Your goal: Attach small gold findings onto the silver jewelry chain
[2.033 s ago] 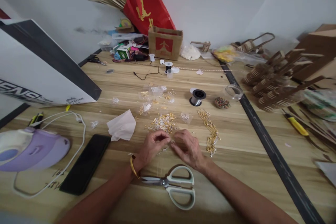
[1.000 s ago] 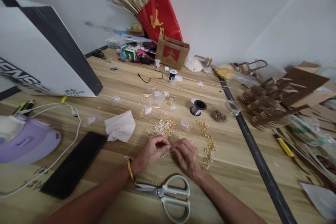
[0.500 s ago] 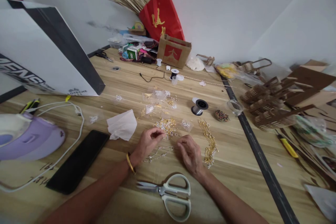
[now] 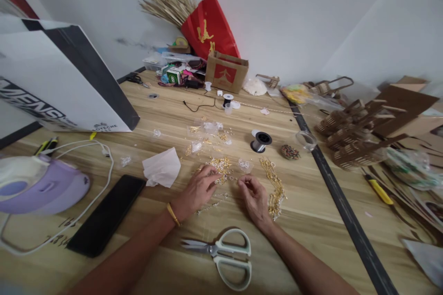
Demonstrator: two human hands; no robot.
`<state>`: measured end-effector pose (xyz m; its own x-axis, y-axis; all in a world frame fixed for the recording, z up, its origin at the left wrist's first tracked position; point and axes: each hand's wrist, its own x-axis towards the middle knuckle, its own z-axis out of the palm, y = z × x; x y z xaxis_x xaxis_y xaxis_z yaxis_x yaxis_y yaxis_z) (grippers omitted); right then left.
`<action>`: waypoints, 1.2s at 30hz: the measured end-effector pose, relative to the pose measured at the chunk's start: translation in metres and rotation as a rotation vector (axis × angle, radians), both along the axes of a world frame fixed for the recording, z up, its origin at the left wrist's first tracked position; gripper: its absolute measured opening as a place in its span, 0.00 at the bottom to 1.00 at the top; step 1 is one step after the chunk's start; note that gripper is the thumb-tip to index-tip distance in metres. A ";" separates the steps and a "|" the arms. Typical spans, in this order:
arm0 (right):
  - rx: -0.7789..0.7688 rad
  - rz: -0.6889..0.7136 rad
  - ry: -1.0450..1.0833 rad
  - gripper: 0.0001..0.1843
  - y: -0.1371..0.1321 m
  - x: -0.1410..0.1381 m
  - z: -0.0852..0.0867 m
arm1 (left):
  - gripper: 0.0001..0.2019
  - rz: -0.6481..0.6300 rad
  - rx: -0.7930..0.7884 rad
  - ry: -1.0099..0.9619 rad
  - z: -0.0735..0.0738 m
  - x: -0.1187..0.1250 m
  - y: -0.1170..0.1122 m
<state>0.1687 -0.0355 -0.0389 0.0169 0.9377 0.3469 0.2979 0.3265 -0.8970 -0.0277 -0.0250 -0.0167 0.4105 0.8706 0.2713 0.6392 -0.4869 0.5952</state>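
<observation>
My left hand [image 4: 197,190], with a gold bangle at the wrist, rests on the wooden table [image 4: 311,221], its fingertips pinched at the near edge of a heap of small gold and silver beads [image 4: 220,164]. My right hand [image 4: 254,196] lies a short way to the right, thumb and forefinger pinched on something too small to make out. A thin beaded strand [image 4: 211,205] lies on the table between and below the hands. A gold chain pile [image 4: 275,184] stretches just right of my right hand.
Pale green scissors [image 4: 224,253] lie near the table's front. A black phone [image 4: 107,214], crumpled tissue [image 4: 162,168], purple device [image 4: 41,189] and white cable sit left. A wire spool [image 4: 260,140], bead dish [image 4: 290,151], bags and wooden baskets [image 4: 356,133] stand farther back.
The hands, joined over the strand before, have come apart. The left hand has reached forward to the bead heap and the right has moved up beside it.
</observation>
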 end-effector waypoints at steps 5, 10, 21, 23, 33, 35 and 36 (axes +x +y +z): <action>-0.070 -0.007 0.072 0.11 0.001 0.000 0.001 | 0.14 -0.081 0.071 0.246 0.012 0.008 -0.006; -0.127 -0.038 0.200 0.14 0.006 0.004 0.002 | 0.13 -0.096 0.088 0.321 0.020 0.014 -0.005; -0.189 -0.054 0.267 0.16 0.013 0.008 0.002 | 0.13 -0.146 0.102 0.196 0.012 0.020 0.014; -0.192 -0.056 0.270 0.15 0.013 0.008 0.002 | 0.12 -0.135 0.096 0.187 0.009 0.022 0.020; -0.219 -0.037 0.299 0.15 0.013 0.008 0.004 | 0.10 -0.151 0.155 0.259 -0.006 0.032 0.034; -0.220 -0.040 0.303 0.16 0.014 0.008 0.005 | 0.10 -0.153 0.158 0.266 -0.005 0.033 0.034; -0.219 -0.041 0.303 0.16 0.014 0.008 0.005 | 0.10 -0.154 0.160 0.271 -0.005 0.033 0.035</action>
<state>0.1765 -0.0219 -0.0340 0.1270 0.9856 0.1118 0.0172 0.1105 -0.9937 0.0052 0.0095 -0.0216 0.6098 0.7477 0.2627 0.6751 -0.6637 0.3220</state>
